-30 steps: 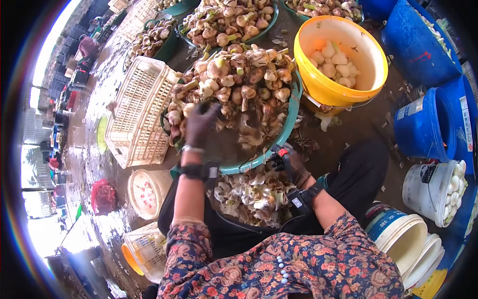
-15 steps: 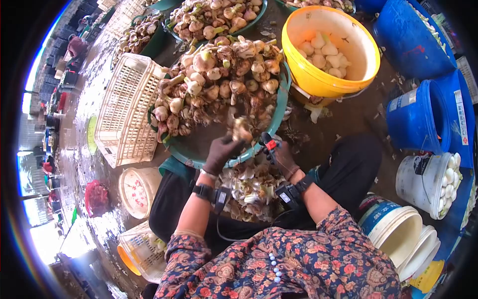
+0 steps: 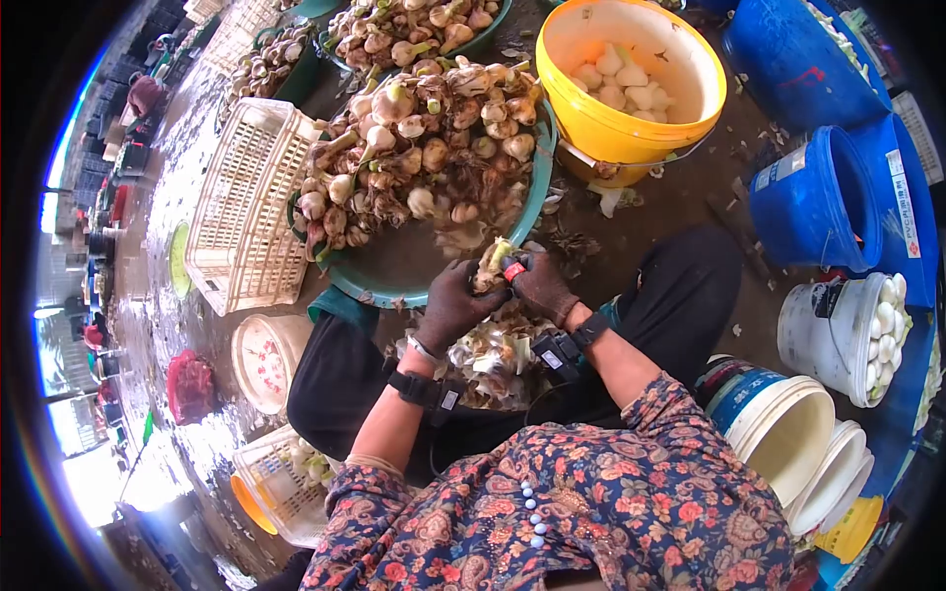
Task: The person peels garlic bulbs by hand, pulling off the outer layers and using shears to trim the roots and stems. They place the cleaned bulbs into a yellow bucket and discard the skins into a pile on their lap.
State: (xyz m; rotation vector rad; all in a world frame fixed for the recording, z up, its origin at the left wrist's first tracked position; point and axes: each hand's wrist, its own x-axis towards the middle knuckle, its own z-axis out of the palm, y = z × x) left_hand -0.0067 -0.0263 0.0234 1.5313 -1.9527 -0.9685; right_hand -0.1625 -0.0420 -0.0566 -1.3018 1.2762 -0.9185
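My left hand (image 3: 451, 306), in a dark glove, grips an unpeeled garlic bulb (image 3: 490, 266) just over the near rim of the green basin (image 3: 394, 289). My right hand (image 3: 542, 286), also gloved, holds a small red-handled knife (image 3: 514, 269) against that bulb. The basin in front of me is heaped with unpeeled garlic bulbs (image 3: 424, 138). A pile of peeled skins (image 3: 493, 350) lies in my lap beneath both hands. Black bands sit on both wrists.
A yellow bucket (image 3: 621, 123) with peeled white garlic stands at upper right. Blue barrels (image 3: 818, 212) and white buckets (image 3: 847, 335) line the right side. A cream plastic crate (image 3: 246, 207) lies left of the basin. More green basins of garlic stand behind.
My left hand went from the heap in the basin back toward me with a bulb. Both hands have now met at the basin's near rim, the knife against the bulb.
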